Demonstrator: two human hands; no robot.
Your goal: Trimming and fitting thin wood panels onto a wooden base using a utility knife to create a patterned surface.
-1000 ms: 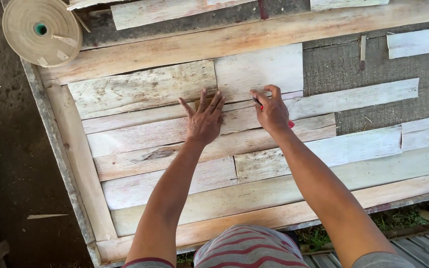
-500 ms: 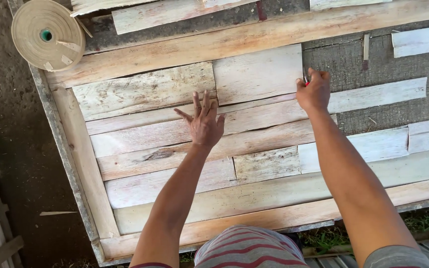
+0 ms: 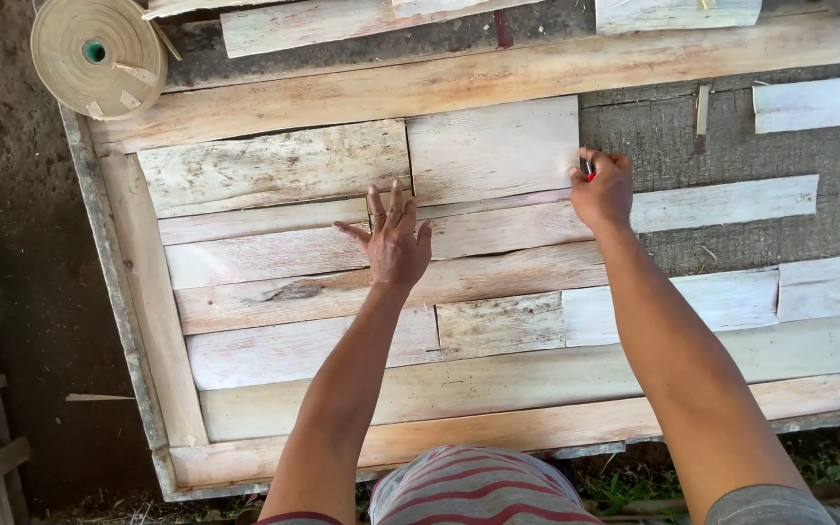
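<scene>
My left hand [image 3: 393,238] lies flat with fingers spread on pale veneer strips [image 3: 274,253] laid side by side on a wooden frame [image 3: 498,73]. It presses just below a squarish veneer sheet [image 3: 493,151]. My right hand [image 3: 603,190] is closed around a small red-tipped tool [image 3: 588,170] at the right edge of that sheet. Both forearms reach up from the bottom of the view.
A roll of tan tape [image 3: 97,56] sits at the frame's top left corner. Loose veneer pieces [image 3: 814,102] lie on the grey board [image 3: 663,126] at right. Bare dirt floor [image 3: 12,292] is at left, grass [image 3: 634,481] at the bottom.
My right hand slid from beside the left hand to the right edge of the squarish sheet. My left hand stayed flat on the strips.
</scene>
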